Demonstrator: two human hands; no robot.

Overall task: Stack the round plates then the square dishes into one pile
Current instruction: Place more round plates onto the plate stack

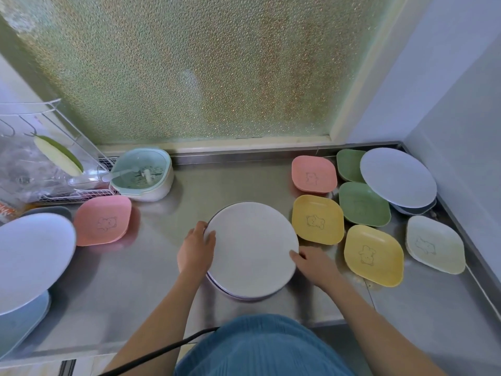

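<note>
Gripping the top round plate [252, 248], left hand [195, 251] and right hand [314, 263] curled on opposite rims

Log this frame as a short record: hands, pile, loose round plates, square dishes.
left hand: grips left rim of the top white plate
right hand: holds the same plate's right rim
pile: round plates stacked mid-counter
loose round plates: stack far right; stack far left
square dishes: not yet stacked; pink dish at left; pink, green, yellow and pale ones at right
other: mint strainer basket at back
</note>
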